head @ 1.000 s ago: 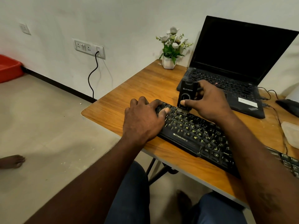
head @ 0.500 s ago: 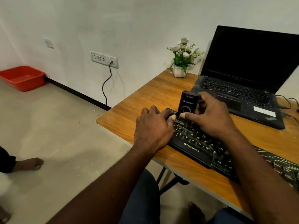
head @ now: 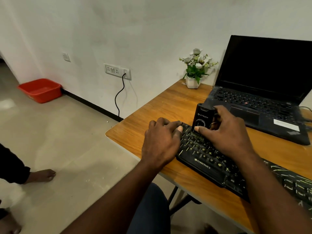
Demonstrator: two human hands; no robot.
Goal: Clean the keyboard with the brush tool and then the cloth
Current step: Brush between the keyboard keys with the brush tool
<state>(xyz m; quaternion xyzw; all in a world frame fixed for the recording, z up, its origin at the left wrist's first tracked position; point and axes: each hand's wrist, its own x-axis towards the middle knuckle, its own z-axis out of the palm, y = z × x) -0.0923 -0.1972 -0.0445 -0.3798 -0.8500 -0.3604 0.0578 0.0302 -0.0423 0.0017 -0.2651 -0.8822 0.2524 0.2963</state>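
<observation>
While right hand is still gripping brush tool at far-left corner of keyboard | left hand lying open, steadying it | brushing barely advancing.

on the black brush tool that i hold in my right hand i read "striff" in pale letters, next to a small logo. the front edge of my keyboard says "zebronics", also with a small logo beside it. on its keys i can make out v, b, n and "alt". the white sticker on the laptop has print too small for me to read.
</observation>
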